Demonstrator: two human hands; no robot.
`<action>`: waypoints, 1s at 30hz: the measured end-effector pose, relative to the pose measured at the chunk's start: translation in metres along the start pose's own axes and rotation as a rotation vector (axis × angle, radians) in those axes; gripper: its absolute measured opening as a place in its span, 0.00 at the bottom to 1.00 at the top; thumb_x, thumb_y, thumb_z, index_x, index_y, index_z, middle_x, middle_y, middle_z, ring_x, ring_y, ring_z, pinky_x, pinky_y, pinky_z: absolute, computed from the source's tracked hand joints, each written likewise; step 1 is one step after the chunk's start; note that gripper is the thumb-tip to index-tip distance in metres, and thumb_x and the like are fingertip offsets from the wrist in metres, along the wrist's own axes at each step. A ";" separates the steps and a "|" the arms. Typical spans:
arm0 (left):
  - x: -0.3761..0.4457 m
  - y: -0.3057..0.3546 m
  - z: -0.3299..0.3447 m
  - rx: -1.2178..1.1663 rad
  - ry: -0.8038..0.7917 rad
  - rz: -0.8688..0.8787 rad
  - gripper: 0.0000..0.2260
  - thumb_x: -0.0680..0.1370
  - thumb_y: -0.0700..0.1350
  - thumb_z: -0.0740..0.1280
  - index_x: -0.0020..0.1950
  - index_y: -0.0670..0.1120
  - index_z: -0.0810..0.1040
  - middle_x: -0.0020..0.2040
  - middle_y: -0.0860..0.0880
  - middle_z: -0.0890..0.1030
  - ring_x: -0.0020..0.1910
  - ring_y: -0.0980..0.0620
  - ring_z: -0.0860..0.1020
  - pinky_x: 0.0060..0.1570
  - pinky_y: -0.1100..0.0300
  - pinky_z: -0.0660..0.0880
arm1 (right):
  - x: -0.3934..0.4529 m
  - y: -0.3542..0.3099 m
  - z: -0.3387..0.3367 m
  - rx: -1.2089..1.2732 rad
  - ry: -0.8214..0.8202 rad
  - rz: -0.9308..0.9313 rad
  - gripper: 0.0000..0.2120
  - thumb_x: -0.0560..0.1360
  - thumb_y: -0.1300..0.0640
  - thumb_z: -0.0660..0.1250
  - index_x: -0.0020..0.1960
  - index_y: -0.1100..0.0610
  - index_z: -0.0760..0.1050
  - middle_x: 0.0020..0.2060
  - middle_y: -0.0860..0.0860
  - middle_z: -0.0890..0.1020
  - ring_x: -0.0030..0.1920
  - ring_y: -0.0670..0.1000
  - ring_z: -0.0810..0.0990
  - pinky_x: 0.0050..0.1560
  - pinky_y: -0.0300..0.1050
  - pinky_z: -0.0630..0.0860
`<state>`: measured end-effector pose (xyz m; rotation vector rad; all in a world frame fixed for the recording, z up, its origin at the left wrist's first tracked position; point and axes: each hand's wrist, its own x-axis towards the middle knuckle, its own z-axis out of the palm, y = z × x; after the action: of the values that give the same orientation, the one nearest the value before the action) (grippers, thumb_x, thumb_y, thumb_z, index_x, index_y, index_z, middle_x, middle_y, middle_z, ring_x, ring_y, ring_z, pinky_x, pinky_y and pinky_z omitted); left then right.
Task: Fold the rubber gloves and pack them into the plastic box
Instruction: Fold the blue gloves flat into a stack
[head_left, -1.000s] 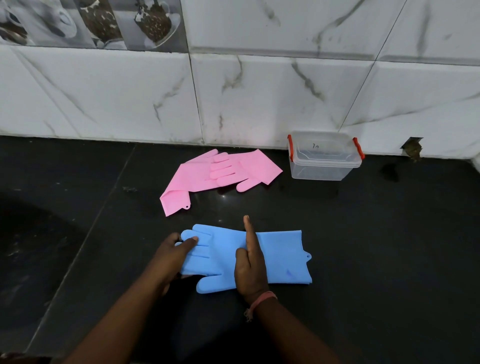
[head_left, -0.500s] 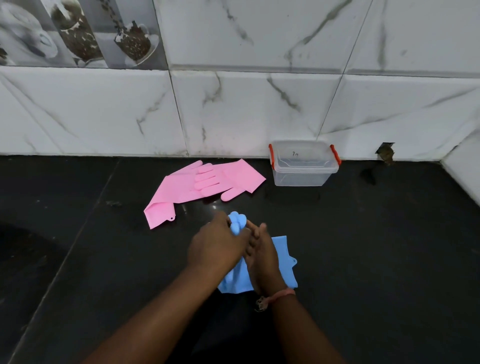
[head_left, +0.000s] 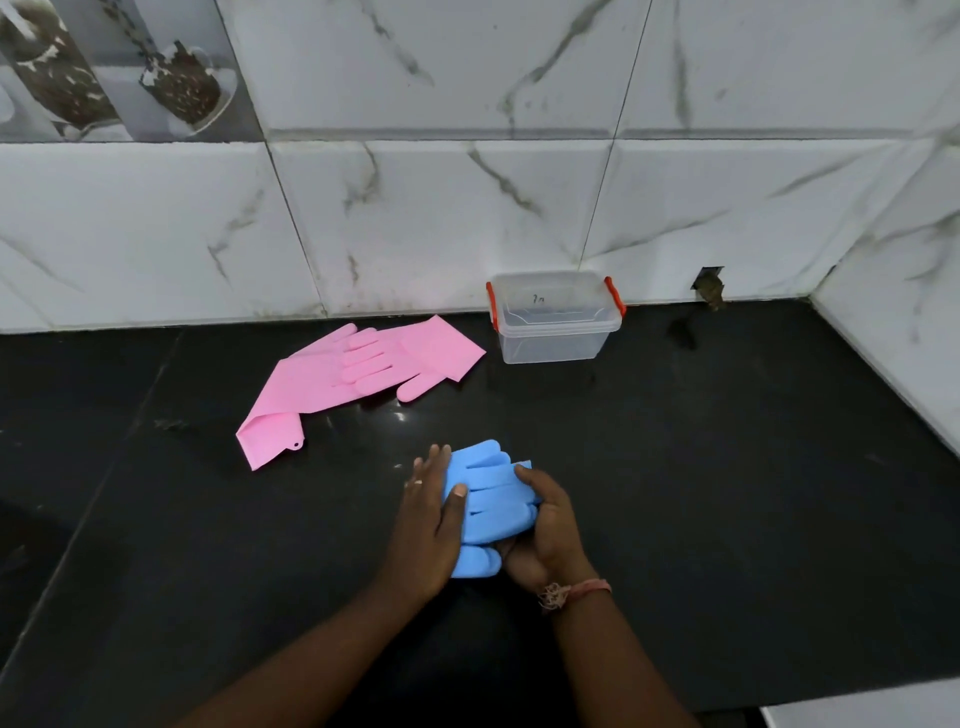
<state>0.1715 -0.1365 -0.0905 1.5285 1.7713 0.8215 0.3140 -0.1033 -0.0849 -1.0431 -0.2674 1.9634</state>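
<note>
1. The left hand (head_left: 428, 514) lies on the left side of the folded blue gloves (head_left: 488, 499). Its fingers are straight and its thumb rests flat on top of the blue rubber.
2. The right hand (head_left: 545, 530) is on the right side of the blue gloves. Its fingers are curled round the edge of the bundle and grip it. A pink string band (head_left: 576, 592) is tied on that wrist.
3. The blue gloves sit between the two hands, near the person, on the black surface (head_left: 727, 493). They are folded over, and the blue glove fingers point to the far left on top.
4. The pink gloves (head_left: 358, 382) lie flat on the surface, farther away and to the left of the hands. One pink glove lies partly over the other. They are well apart from the blue gloves.
5. The plastic box (head_left: 556, 319) stands far away, right by the wall, just to the right of the pink gloves. It is see-through and has red clips (head_left: 492, 306) on its left and right sides. I cannot tell if a lid is on it.
6. The wall (head_left: 441, 218) behind has white tiles with grey lines. A picture tile (head_left: 114, 67) with cups is at the far left top.
</note>
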 end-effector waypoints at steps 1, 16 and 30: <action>0.000 -0.003 0.005 0.016 -0.027 0.036 0.25 0.86 0.52 0.53 0.83 0.50 0.57 0.84 0.52 0.54 0.84 0.52 0.47 0.82 0.53 0.44 | 0.000 -0.001 -0.003 -0.007 0.029 -0.003 0.19 0.74 0.49 0.68 0.59 0.60 0.82 0.57 0.62 0.84 0.55 0.62 0.84 0.57 0.58 0.80; 0.004 -0.023 0.031 0.744 -0.096 0.115 0.30 0.83 0.59 0.46 0.84 0.52 0.51 0.85 0.45 0.53 0.82 0.38 0.53 0.79 0.36 0.49 | 0.003 -0.024 -0.024 -1.037 0.584 -0.411 0.07 0.77 0.54 0.67 0.54 0.52 0.77 0.48 0.48 0.83 0.45 0.45 0.80 0.42 0.41 0.76; 0.029 -0.028 0.021 0.659 -0.132 0.213 0.28 0.84 0.53 0.52 0.84 0.51 0.52 0.85 0.49 0.54 0.84 0.45 0.48 0.82 0.48 0.47 | 0.041 0.021 -0.013 -2.017 0.293 -0.729 0.27 0.81 0.48 0.53 0.78 0.56 0.62 0.79 0.55 0.62 0.80 0.57 0.55 0.80 0.54 0.51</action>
<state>0.1689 -0.1105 -0.1271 2.1606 1.9005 0.2107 0.3002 -0.0859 -0.1276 -1.8186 -2.2737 0.3001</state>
